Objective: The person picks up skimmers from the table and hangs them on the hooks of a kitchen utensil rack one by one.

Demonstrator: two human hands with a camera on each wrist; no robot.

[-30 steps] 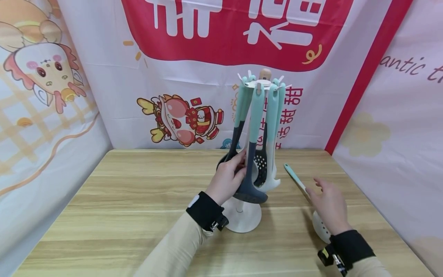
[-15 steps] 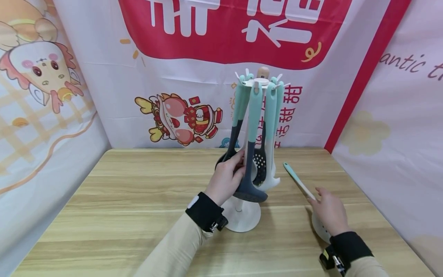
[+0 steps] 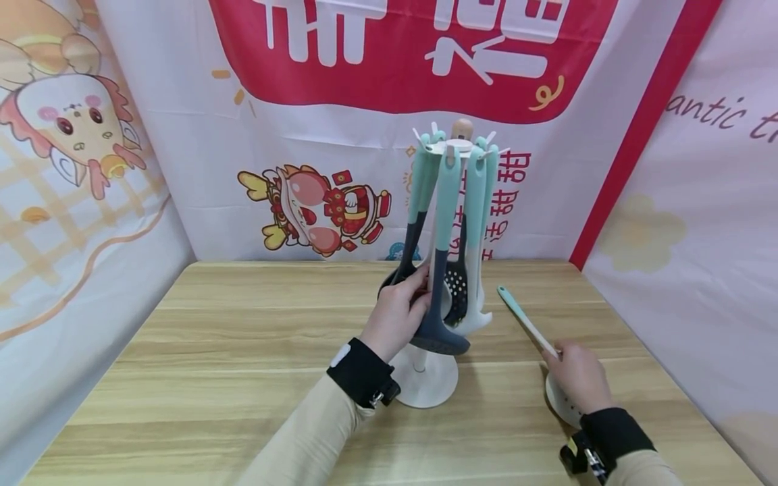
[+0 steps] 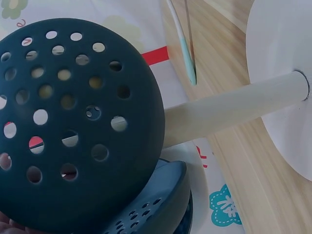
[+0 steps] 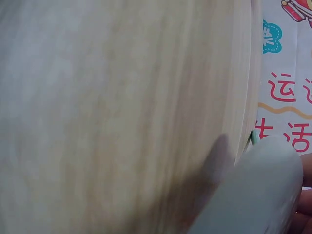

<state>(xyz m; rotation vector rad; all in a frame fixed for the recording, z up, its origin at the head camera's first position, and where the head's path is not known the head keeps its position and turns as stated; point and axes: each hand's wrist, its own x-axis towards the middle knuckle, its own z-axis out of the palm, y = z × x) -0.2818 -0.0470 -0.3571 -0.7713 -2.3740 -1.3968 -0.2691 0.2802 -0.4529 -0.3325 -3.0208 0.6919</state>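
A white utensil rack (image 3: 425, 388) stands upright, hung with kitchen utensils that have mint handles. My left hand (image 3: 394, 314) reaches in among them and grips the rack, its fingertips partly hidden behind a dark skimmer (image 3: 439, 337). Close up in the left wrist view are the dark skimmer's holed bowl (image 4: 73, 122) and the rack's pole (image 4: 234, 109). To the right, a white skimmer (image 3: 556, 401) with a mint handle end lies on the table. My right hand (image 3: 580, 378) pinches its shaft near the bowl, covering part of it; the bowl (image 5: 258, 190) fills the lower right wrist view.
The wooden table (image 3: 213, 364) reaches to a printed cloth backdrop (image 3: 200, 135) at the rear. Other cloth hangs along both sides. A black holed utensil (image 3: 457, 290) and a white utensil (image 3: 477, 317) also hang from the rack.
My right hand has come down onto the white skimmer, and its fingers have closed on the shaft. The left hand has stayed at the rack.
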